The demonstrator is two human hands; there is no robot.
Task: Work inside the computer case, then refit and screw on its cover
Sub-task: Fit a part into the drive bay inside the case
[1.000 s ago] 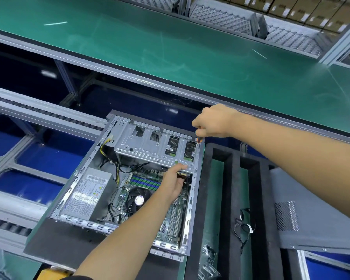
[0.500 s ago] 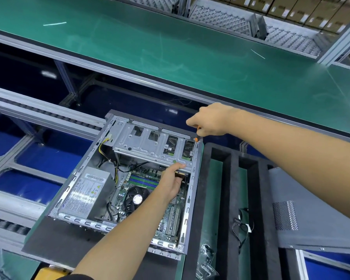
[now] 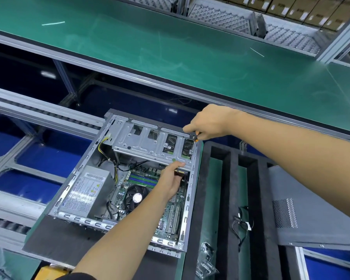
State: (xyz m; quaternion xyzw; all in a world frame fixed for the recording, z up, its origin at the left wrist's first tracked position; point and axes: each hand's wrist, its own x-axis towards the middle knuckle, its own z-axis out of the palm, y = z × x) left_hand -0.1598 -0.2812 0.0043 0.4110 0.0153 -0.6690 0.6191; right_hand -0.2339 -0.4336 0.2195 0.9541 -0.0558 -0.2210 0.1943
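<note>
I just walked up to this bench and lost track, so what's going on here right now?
A person is working inside an open computer case lying on its side. The right hand grips a small screwdriver with an orange handle at the case's far right corner, by the metal drive cage. The left hand reaches in under the cage's front edge and holds a small part there; what it is cannot be made out. The grey cover is still off, lying to the right beyond a black foam tray.

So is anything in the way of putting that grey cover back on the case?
Yes. Both hands are in the way: the left hand reaches inside the open case, the right hand works a tool at its far corner. The cover lies apart, right of the foam tray.
</note>
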